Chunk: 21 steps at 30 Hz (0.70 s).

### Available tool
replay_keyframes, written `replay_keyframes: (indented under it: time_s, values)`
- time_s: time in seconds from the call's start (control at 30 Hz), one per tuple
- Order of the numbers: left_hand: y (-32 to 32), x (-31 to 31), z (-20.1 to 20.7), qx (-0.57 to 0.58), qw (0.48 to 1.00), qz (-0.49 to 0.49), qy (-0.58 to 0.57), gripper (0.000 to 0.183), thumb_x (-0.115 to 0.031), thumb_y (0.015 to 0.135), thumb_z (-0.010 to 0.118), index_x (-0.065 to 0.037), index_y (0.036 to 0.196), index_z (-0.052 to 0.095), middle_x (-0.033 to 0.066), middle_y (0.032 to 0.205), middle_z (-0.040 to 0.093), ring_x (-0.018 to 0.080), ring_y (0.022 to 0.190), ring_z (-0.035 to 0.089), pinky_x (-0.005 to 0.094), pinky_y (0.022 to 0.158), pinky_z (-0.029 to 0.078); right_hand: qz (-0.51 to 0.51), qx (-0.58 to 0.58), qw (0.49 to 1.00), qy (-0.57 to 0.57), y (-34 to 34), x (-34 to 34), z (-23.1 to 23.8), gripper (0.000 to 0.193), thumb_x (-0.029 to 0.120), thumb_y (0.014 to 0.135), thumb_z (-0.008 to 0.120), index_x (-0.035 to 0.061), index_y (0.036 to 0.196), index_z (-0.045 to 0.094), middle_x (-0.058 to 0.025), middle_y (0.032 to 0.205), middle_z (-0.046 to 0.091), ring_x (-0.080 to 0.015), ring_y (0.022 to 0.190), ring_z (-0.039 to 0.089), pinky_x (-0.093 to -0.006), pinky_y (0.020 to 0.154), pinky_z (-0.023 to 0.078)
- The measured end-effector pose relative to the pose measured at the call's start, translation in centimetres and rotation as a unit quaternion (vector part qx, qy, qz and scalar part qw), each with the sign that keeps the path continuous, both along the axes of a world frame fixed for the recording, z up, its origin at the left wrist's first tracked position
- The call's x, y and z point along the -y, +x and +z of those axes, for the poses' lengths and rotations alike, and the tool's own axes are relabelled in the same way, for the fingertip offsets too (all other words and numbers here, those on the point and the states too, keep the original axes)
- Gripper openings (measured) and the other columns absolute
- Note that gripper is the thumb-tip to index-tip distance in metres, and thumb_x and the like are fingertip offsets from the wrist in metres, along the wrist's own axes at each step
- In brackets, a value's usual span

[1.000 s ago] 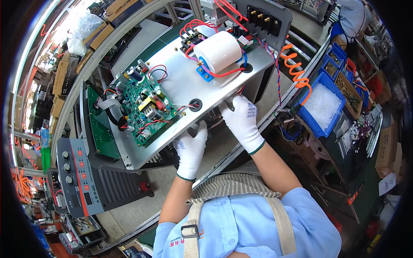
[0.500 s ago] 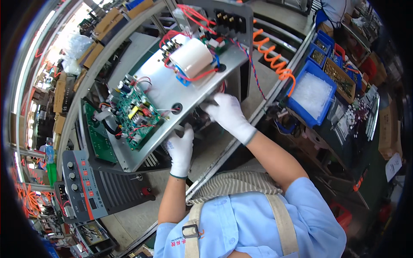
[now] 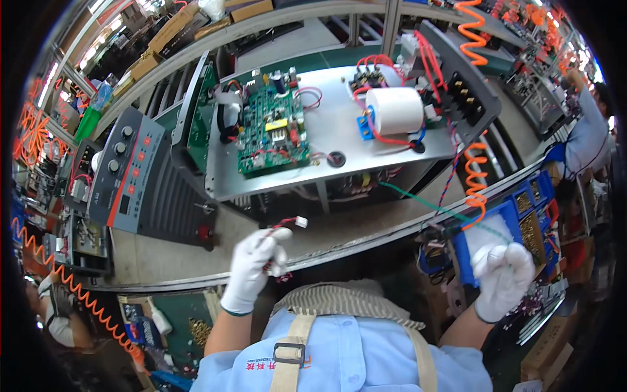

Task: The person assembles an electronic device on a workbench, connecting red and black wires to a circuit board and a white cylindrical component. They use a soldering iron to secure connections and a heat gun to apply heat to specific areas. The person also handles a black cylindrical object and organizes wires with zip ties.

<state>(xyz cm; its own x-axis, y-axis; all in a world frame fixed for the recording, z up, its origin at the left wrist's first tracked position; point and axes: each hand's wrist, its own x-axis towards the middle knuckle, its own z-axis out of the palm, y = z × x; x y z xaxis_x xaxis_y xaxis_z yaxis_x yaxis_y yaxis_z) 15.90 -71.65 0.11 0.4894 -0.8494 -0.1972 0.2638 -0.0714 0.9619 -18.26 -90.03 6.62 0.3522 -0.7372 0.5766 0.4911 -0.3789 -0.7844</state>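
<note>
My left hand (image 3: pixel 251 268), in a white glove, is closed on a thin red-and-black cable (image 3: pixel 285 224) that ends in a small white plug (image 3: pixel 301 222). Off to the right, my gloved right hand (image 3: pixel 501 274) pinches the end of a green wire (image 3: pixel 424 202). That wire runs taut into the underside of an open metal chassis (image 3: pixel 268 187). On the chassis sit a green circuit board (image 3: pixel 261 153) and a big white cylinder (image 3: pixel 397 110) with red leads. Parts below its top plate are mostly in shadow.
A grey, finned machine with a knob panel (image 3: pixel 134 171) stands left of the chassis. By my right hand is a blue tray (image 3: pixel 465 251) of whitish small pieces, with smaller parts bins (image 3: pixel 528 196) beside it. An orange coiled hose (image 3: pixel 475 173) hangs near. Other people are at both sides.
Both hands have come out from beneath the chassis. The left now holds the plugged cable; the right has moved far right, drawing the green wire out. My view has turned.
</note>
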Motion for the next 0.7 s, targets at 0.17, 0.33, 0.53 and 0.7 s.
replay_keyframes:
  time_s: [0.17,0.33,0.53,0.7]
  values:
    - [3.5,-2.6,5.7,-0.08,0.955,-0.032,-0.285,0.029,-0.025,0.091,0.065,0.004,0.093,0.069,0.0097,0.067,0.061,0.0156,0.054,0.056,0.0301,0.05,0.046,-0.27,-0.127,0.915,-0.272,0.1,1.1,3.5,0.019,0.012,0.085,0.061,-0.0019,0.098,0.065,-0.0124,0.077,0.058,-0.0245,0.065,0.052,-0.039,0.064,0.042]
    - [-0.1,1.2,5.8,0.069,0.997,-0.043,-0.009,0.032,-0.025,0.093,0.069,0.004,0.108,0.071,0.0053,0.084,0.065,0.0081,0.068,0.057,0.0203,0.06,0.044,0.151,-0.082,0.984,-0.045,8.4,0.3,4.2,0.014,0.009,0.084,0.065,0.0039,0.071,0.064,-0.0083,0.068,0.059,-0.0208,0.059,0.058,-0.0366,0.058,0.048]
    - [-0.7,9.3,6.9,0.206,0.975,-0.064,-0.051,0.033,-0.016,0.096,0.062,0.001,0.125,0.064,-0.0031,0.079,0.059,0.0075,0.062,0.053,0.023,0.057,0.042,0.162,-0.203,0.915,0.309,17.5,4.3,-8.9,0.026,0.028,0.101,0.058,0.0026,0.098,0.064,-0.0021,0.074,0.062,-0.007,0.053,0.052,-0.0221,0.051,0.043]
    - [-1.4,14.1,6.7,0.675,0.736,-0.042,-0.029,0.03,-0.007,0.088,0.058,-0.008,0.118,0.065,0.0136,0.089,0.063,0.0313,0.076,0.064,0.0383,0.065,0.052,0.159,-0.125,0.938,0.282,21.2,5.5,-9.6,0.012,0.012,0.098,0.058,0.0033,0.102,0.065,-0.0019,0.079,0.066,-0.0079,0.056,0.056,-0.0244,0.054,0.045]
